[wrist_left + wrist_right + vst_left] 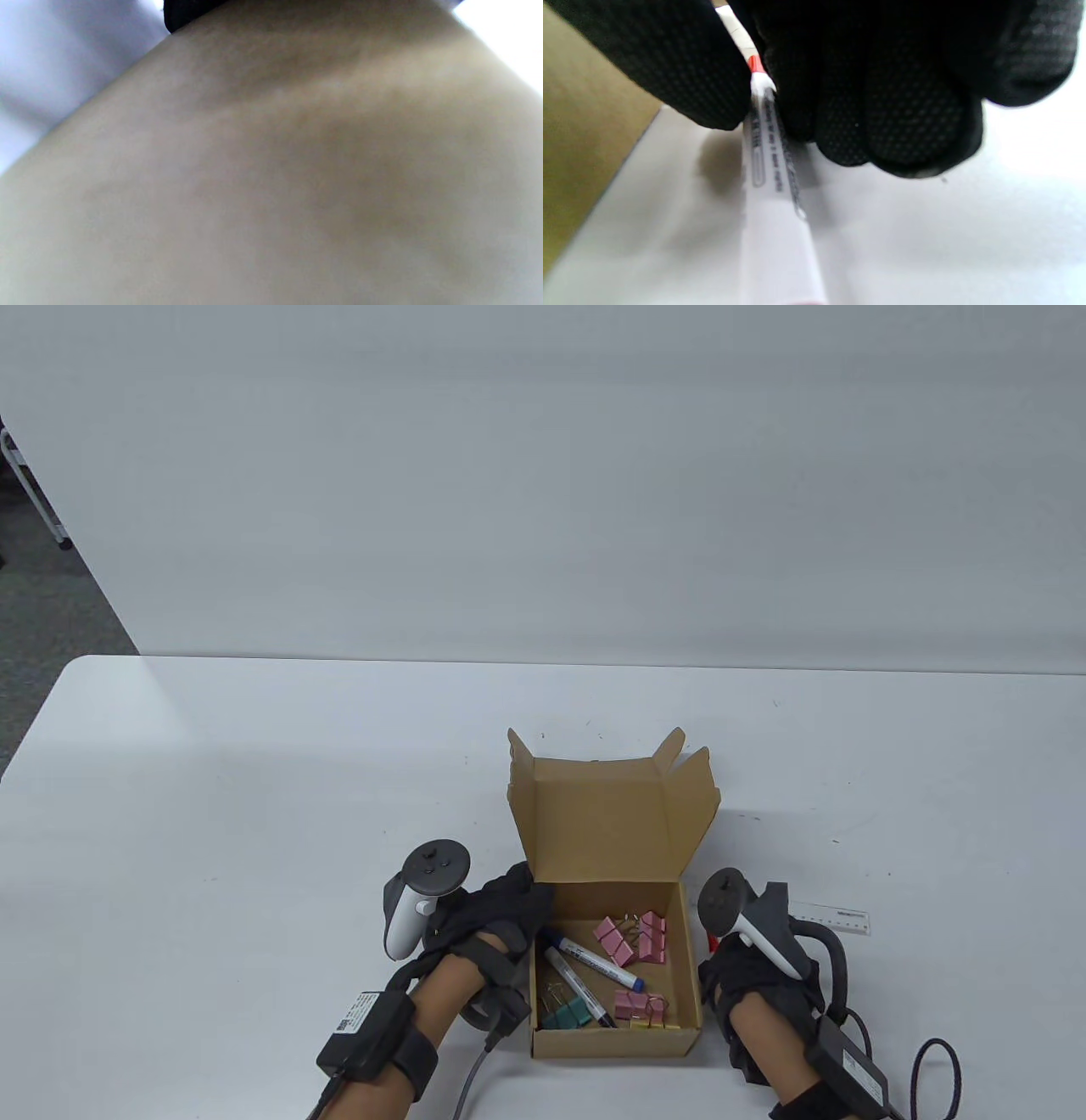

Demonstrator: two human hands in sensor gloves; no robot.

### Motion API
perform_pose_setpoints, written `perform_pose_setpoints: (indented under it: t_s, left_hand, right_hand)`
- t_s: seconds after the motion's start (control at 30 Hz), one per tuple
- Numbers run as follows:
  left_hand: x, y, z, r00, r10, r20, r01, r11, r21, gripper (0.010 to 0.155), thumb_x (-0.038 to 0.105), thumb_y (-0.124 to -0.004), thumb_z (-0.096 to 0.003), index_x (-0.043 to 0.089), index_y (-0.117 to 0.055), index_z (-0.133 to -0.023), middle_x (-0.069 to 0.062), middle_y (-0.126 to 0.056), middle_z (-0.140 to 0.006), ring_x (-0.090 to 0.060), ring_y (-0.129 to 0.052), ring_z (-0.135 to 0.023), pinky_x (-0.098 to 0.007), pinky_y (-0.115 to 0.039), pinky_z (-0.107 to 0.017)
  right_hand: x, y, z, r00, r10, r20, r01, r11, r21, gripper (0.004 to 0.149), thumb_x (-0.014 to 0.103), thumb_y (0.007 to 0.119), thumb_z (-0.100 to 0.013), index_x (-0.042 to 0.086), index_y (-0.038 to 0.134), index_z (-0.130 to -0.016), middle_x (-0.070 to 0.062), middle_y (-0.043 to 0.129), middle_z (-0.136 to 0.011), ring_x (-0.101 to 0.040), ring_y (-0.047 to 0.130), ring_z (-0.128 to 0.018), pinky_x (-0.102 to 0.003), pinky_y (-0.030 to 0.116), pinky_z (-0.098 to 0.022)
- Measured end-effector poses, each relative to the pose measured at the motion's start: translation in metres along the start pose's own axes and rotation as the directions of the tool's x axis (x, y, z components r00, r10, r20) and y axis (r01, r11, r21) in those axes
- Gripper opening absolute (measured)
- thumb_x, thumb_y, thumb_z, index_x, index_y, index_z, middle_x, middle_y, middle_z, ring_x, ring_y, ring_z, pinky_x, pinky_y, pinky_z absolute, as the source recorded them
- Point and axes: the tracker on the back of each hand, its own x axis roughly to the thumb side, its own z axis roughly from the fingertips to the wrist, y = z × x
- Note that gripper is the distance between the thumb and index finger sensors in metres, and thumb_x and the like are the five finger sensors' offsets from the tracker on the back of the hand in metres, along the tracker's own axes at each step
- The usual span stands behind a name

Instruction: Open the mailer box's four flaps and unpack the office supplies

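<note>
The mailer box (615, 976) sits on the white counter (254, 814) with its lid flap (607, 814) standing up at the far side and the tray open. Inside the box, two markers (590, 963) lie slanted across the floor, one with a blue cap; two pink binder clips (632, 937) sit toward the far right corner, another pink one (638, 1005) with a yellow clip beside it against the near wall, and green clips (567, 1014) in the near left corner.

The left hand (501, 912) rests against the box's left wall at its far corner, fingers hooked over the rim; how tightly they grip I cannot tell, and its wrist view shows only blurred cardboard (271, 178).

Just right of the box, the right hand (751, 976) is low over the counter. In its wrist view the fingers (903, 127) are pinched narrow around a white marker (774, 203) with a red band, the barrel lying on the counter beside the box wall (581, 148).

Farther right of the box, beyond that hand, a clear ruler (836, 918) lies flat on the counter.
</note>
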Motion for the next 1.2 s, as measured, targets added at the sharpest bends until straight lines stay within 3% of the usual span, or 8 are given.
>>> perform_pose_setpoints:
  t_s: [0.23, 0.37, 0.5, 0.6, 0.67, 0.7, 0.83, 1.2]
  left_hand:
    - [0.000, 0.000, 0.000, 1.000, 0.001, 0.000, -0.001, 1.000, 0.002, 0.060, 0.047, -0.065, -0.0582, 0.019, -0.048, -0.109, -0.019, -0.056, -0.116, -0.053, -0.055, -0.104, -0.069, -0.036, -0.076]
    - [0.000, 0.000, 0.000, 1.000, 0.001, 0.000, -0.001, 1.000, 0.003, 0.060, 0.047, -0.065, -0.0583, 0.019, -0.048, -0.109, -0.019, -0.057, -0.116, -0.053, -0.055, -0.104, -0.069, -0.036, -0.076]
    - [0.000, 0.000, 0.000, 1.000, 0.000, -0.001, 0.000, 1.000, 0.002, 0.060, 0.047, -0.065, -0.0582, 0.019, -0.048, -0.109, -0.019, -0.057, -0.116, -0.053, -0.055, -0.104, -0.069, -0.036, -0.076]
    - [0.000, 0.000, 0.000, 1.000, 0.000, 0.000, 0.000, 1.000, 0.002, 0.060, 0.047, -0.065, -0.0582, 0.019, -0.048, -0.109, -0.019, -0.057, -0.116, -0.053, -0.055, -0.104, -0.069, -0.036, -0.076]
    - [0.000, 0.000, 0.000, 1.000, 0.000, 0.000, 0.000, 1.000, 0.003, 0.060, 0.047, -0.065, -0.0582, 0.019, -0.048, -0.109, -0.019, -0.057, -0.116, -0.053, -0.054, -0.104, -0.069, -0.036, -0.076]
    - [-0.001, 0.000, 0.000, 1.000, 0.002, 0.000, -0.002, 1.000, 0.005, 0.060, 0.047, -0.065, -0.0582, 0.019, -0.048, -0.109, -0.019, -0.056, -0.116, -0.053, -0.055, -0.104, -0.069, -0.036, -0.077]
    - [-0.001, 0.000, 0.001, 1.000, 0.000, 0.000, 0.000, 1.000, 0.010, 0.060, 0.047, -0.065, -0.0582, 0.019, -0.048, -0.109, -0.019, -0.057, -0.116, -0.053, -0.055, -0.104, -0.069, -0.037, -0.076]
    - [-0.001, 0.001, 0.000, 1.000, -0.009, 0.000, 0.009, 1.000, 0.011, 0.060, 0.047, -0.065, -0.0581, 0.019, -0.048, -0.109, -0.019, -0.057, -0.115, -0.053, -0.055, -0.104, -0.069, -0.037, -0.076]
  right_hand:
    - [-0.008, -0.013, 0.005, 0.999, -0.044, -0.009, 0.044, 0.999, -0.031, 0.045, 0.040, 0.090, -0.043, 0.003, 0.095, -0.067, -0.018, 0.102, -0.058, -0.036, 0.105, -0.035, -0.047, 0.085, -0.024]
    - [-0.021, -0.038, 0.016, 0.989, -0.145, 0.007, 0.145, 0.984, -0.107, 0.048, 0.041, 0.090, -0.042, 0.003, 0.093, -0.071, -0.019, 0.100, -0.063, -0.039, 0.104, -0.040, -0.049, 0.084, -0.027]
    - [-0.019, -0.094, 0.056, 0.887, -0.359, 0.290, 0.438, 0.854, -0.281, 0.049, 0.034, 0.092, -0.042, 0.002, 0.088, -0.079, -0.023, 0.094, -0.073, -0.045, 0.099, -0.053, -0.055, 0.080, -0.036]
    - [0.026, -0.117, 0.081, 0.737, -0.410, 0.538, 0.540, 0.835, -0.104, 0.050, 0.031, 0.094, -0.042, 0.004, 0.085, -0.083, -0.022, 0.091, -0.079, -0.046, 0.097, -0.060, -0.060, 0.081, -0.041]
    - [0.065, -0.113, 0.084, 0.704, -0.394, 0.591, 0.454, 0.890, 0.053, 0.051, 0.032, 0.094, -0.042, 0.006, 0.084, -0.085, -0.021, 0.090, -0.081, -0.045, 0.098, -0.062, -0.062, 0.082, -0.042]
    - [0.091, -0.104, 0.081, 0.738, -0.357, 0.573, 0.365, 0.925, 0.106, 0.051, 0.031, 0.094, -0.042, 0.006, 0.084, -0.085, -0.021, 0.090, -0.081, -0.046, 0.098, -0.062, -0.062, 0.082, -0.042]
    - [0.141, -0.070, 0.051, 0.852, -0.126, 0.507, 0.088, 0.991, 0.098, 0.051, 0.030, 0.094, -0.041, 0.006, 0.083, -0.085, -0.021, 0.089, -0.083, -0.045, 0.098, -0.063, -0.062, 0.083, -0.041]
    - [0.165, -0.027, 0.009, 0.899, 0.011, 0.439, -0.079, 0.987, 0.138, 0.052, 0.029, 0.094, -0.041, 0.006, 0.082, -0.086, -0.020, 0.088, -0.084, -0.044, 0.098, -0.065, -0.059, 0.084, -0.040]
